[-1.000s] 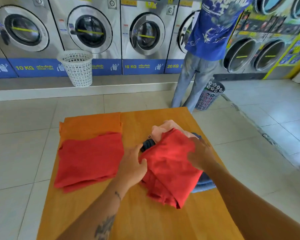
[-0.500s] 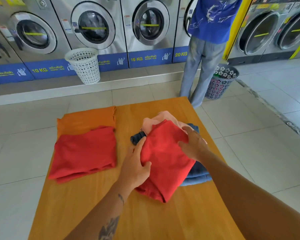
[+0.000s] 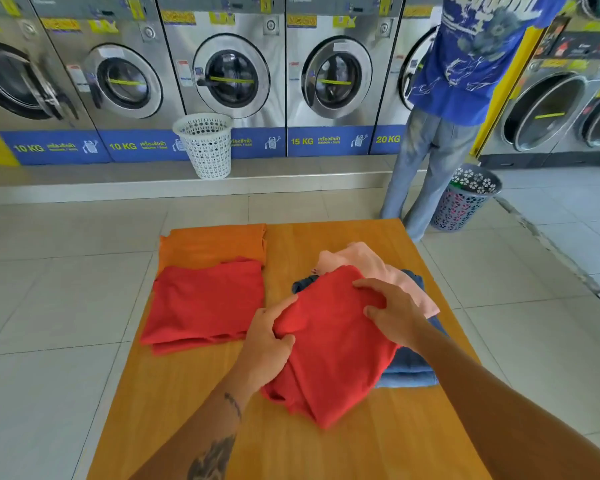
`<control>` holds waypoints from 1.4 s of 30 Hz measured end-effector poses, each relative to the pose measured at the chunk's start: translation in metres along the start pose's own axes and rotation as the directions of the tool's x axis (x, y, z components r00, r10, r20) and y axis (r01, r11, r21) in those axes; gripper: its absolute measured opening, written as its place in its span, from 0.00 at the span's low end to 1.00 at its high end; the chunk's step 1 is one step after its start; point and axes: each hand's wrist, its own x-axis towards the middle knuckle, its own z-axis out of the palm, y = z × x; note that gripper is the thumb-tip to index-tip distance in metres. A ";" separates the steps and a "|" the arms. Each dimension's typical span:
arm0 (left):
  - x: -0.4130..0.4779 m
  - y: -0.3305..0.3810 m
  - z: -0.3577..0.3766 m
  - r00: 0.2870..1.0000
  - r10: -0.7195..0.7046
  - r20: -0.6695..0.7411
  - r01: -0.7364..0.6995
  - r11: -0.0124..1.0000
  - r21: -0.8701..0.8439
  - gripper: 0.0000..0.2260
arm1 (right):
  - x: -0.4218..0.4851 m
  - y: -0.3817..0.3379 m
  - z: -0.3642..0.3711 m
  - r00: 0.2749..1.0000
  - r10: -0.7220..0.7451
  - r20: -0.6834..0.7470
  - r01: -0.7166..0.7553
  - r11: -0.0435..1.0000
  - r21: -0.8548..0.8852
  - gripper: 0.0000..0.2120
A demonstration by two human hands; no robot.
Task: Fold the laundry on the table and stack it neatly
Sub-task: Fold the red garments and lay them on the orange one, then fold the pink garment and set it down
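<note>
A crumpled red garment (image 3: 333,348) lies on top of a pile at the right of the wooden table (image 3: 291,438). Under it show a pink garment (image 3: 368,261), a dark blue piece (image 3: 303,284) and light blue denim (image 3: 411,372). My left hand (image 3: 267,344) pinches the red garment's left edge. My right hand (image 3: 392,310) grips its upper right part. On the table's left a folded red cloth (image 3: 205,303) lies partly over a folded orange cloth (image 3: 215,244).
A row of washing machines (image 3: 232,77) lines the far wall. A white basket (image 3: 207,145) stands on the step before them. A person in a blue shirt (image 3: 465,64) stands beyond the table's far right corner, beside a grey-pink basket (image 3: 465,199). Tiled floor surrounds the table.
Both hands have stayed on the red garment, the left closing on its left edge and the right shifting on its top. The camera has tilted, so the scene has shifted in view.
</note>
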 end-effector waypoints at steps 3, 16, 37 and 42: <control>0.000 -0.014 -0.053 0.999 0.017 0.046 -0.021 0.995 0.094 0.28 | -0.011 -0.023 0.033 1.000 -0.019 0.008 0.018 0.992 0.127 0.24; -0.006 -0.107 -0.200 0.996 -0.056 0.073 -0.023 0.619 0.785 0.26 | -0.076 -0.089 0.224 0.978 0.066 0.196 -0.079 0.995 0.060 0.31; 0.007 -0.012 -0.055 0.965 0.261 0.011 -0.246 0.898 0.364 0.19 | -0.068 -0.026 0.049 0.917 0.389 -0.083 -0.367 0.908 0.201 0.15; 0.037 0.020 0.004 0.982 0.175 0.064 -0.187 0.923 0.336 0.21 | -0.050 0.016 0.002 0.850 0.452 -0.272 -0.446 0.891 0.088 0.24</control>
